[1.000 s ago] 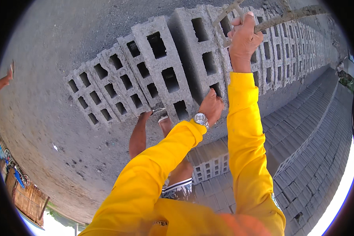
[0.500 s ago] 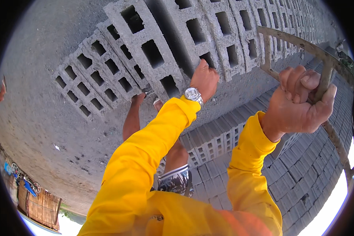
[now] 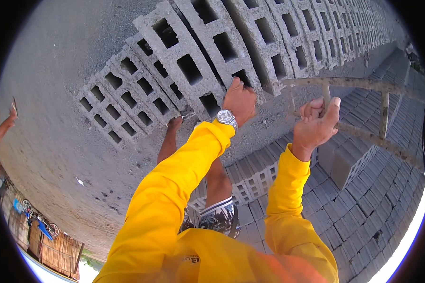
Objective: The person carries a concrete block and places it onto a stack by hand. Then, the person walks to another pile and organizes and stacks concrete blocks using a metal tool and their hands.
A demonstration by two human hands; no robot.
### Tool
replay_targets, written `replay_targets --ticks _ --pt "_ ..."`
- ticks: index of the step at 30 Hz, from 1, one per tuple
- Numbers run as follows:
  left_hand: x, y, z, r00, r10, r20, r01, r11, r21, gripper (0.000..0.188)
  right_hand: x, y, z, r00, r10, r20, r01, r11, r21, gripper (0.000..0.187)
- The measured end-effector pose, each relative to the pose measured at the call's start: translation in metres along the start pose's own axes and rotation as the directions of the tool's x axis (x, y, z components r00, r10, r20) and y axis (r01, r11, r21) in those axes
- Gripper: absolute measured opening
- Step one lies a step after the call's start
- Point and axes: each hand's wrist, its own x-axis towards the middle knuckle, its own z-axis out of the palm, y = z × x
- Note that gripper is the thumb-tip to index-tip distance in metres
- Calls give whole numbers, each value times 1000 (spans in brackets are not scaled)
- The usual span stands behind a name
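Head view: near end of a hollow concrete block (image 3: pixel 242 55) gripped by left hand (image 3: pixel 239 102), fingers at the lowest hole; block located within the block row (image 3: pixel 295 41). Ladder-like frame (image 3: pixel 356 84) grasped by right hand (image 3: pixel 314 125).
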Motion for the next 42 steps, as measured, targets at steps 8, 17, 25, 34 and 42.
replay_targets --ticks 8,17,25,34,42 --pt "32 20 -11 997 0 81 -5 998 63 39 -24 71 -104 966 162 -201 -126 976 178 42" --pt "43 33 20 999 39 28 -46 918 394 50 -70 205 -109 487 829 -275 -445 506 739 34" --pt "52 23 17 982 -121 144 57 921 387 65 -47 236 -102 400 892 -212 -357 364 860 40" --pt "46 55 -7 919 -300 255 303 953 30 34 -35 259 -89 390 901 -187 -447 364 818 44" --pt "42 58 -25 883 -318 345 362 929 -71 25 -23 244 -70 443 853 -274 -295 428 855 38"
